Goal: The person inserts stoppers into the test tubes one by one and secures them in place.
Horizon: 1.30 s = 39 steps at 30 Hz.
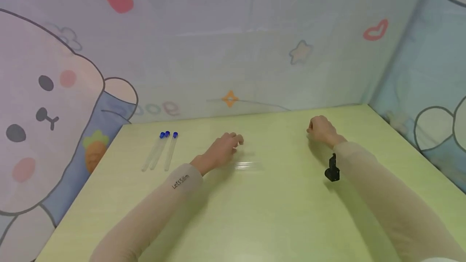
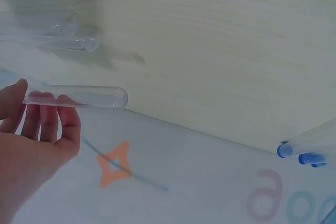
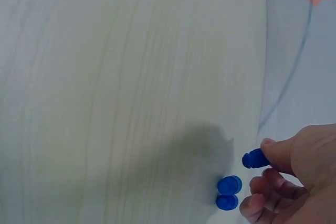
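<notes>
In the left wrist view my left hand (image 2: 50,135) pinches a clear, uncapped tube (image 2: 97,97) between thumb and fingers, its rounded end pointing away from the palm. More clear tubes (image 1: 247,166) lie on the table just below that hand (image 1: 222,148) in the head view. My right hand (image 3: 299,171) holds a blue cap (image 3: 255,158) between thumb and fingers in the right wrist view. Two blue caps (image 3: 229,185) rest side by side on the table beside its fingertips. From the head view, the right hand (image 1: 322,129) is near the table's back right, hiding the caps.
Several clear tubes with blue caps (image 1: 170,151) lie at the table's back left. A small black device (image 1: 332,169) sticks out from the right wrist. A printed cloth (image 1: 255,60) hangs behind the table (image 1: 276,213) and at its sides.
</notes>
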Tool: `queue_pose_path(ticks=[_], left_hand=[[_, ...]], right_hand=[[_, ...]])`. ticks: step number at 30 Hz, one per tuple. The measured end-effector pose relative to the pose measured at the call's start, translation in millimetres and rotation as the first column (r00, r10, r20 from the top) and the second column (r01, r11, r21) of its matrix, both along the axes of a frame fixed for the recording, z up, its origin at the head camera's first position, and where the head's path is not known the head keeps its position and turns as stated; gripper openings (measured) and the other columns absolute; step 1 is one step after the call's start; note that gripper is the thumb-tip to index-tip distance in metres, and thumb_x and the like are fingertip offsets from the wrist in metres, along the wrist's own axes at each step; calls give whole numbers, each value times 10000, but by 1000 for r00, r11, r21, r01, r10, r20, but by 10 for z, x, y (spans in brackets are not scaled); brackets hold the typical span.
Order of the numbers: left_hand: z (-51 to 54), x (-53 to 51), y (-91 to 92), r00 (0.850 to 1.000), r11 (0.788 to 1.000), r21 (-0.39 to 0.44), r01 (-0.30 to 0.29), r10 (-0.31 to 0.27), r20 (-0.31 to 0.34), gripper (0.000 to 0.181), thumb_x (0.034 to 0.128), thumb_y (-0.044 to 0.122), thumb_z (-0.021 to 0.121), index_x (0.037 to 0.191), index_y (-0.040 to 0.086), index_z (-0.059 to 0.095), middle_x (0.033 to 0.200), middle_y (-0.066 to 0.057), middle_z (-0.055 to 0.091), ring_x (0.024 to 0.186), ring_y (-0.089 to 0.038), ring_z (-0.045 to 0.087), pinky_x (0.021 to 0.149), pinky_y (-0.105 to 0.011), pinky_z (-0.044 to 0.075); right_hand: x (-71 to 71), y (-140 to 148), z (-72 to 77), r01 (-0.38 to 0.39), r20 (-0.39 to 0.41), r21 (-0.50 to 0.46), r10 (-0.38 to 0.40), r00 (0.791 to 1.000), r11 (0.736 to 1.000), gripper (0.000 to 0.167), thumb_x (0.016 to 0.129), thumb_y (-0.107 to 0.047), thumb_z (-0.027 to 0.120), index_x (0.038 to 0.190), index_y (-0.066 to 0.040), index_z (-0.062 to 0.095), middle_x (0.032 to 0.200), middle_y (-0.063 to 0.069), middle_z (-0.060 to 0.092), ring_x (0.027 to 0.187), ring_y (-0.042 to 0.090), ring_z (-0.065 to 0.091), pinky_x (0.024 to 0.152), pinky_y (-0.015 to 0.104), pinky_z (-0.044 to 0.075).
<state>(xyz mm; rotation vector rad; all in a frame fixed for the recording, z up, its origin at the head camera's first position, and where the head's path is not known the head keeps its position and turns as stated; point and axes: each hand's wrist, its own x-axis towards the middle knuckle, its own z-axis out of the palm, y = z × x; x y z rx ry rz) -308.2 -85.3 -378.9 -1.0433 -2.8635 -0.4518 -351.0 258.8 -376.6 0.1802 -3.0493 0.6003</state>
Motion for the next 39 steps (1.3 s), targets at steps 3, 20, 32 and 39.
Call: queue_pose_path(ticks=[3,20,32,39], left_hand=[[47,-9,-6,999,1000,8,-21,21,-37,340,903,-68,573,1217,62,587,1097,-141,621,1033,-297,559,759,-412,484],[112,-1,-63,988,993,25,-116,118,-95,428,934,-40,536,1301,180,559,1143,-88,595,1022,-273,482,753,-436,404],[110,-13,-71,989,994,46,-103,108,-102,435,917,-58,551,1298,151,574,1187,-89,615,1004,-280,476,734,-436,411],[114,0,-50,988,994,44,-100,104,-116,443,914,-64,549,1298,154,576,1165,-72,616,1000,-276,480,730,-416,399]], right_hand=[[7,-29,42,-14,-44,-45,12,999,999,176,961,-74,534,893,74,601,875,208,611,694,232,528,610,330,438],[65,-398,234,-66,-96,-378,32,995,924,259,1005,-191,494,1056,54,559,948,195,632,687,224,587,614,271,487],[140,-644,259,-103,-67,-565,79,995,819,299,999,-254,526,1070,18,629,753,20,574,553,145,513,499,239,436],[198,-765,273,-111,12,-627,152,988,771,262,963,-162,588,1135,35,604,872,47,648,633,115,563,546,241,485]])
